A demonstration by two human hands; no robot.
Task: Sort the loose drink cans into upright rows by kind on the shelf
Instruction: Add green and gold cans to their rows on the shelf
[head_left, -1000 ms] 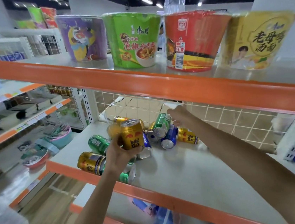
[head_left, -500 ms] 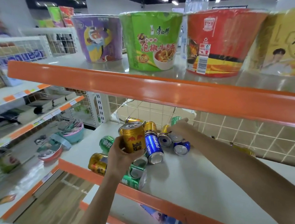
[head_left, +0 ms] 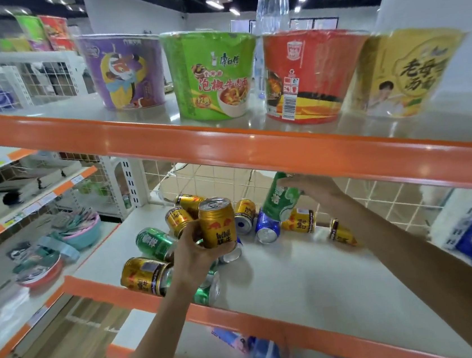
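Two cans in hand now: my right hand (head_left: 312, 189) has just lifted a green can (head_left: 280, 203) off the pile, fingers curled round it; my left hand (head_left: 199, 250) still grips a gold can (head_left: 217, 222) upright. Remaining cans lie loose below both on the shelf (head_left: 314, 281). No rows yet.

You stand in what looks like a small shop: orange-edged shelves (head_left: 225, 147), instant noodle tubs (head_left: 211, 75) at twelve o'clock, blurred aisles at nine.

White shelf (head_left: 315, 287) with orange front lip, wire-grid back: loose gold cans (head_left: 144, 274), green cans (head_left: 153, 242) and blue cans (head_left: 267, 228) lying toppled at left.
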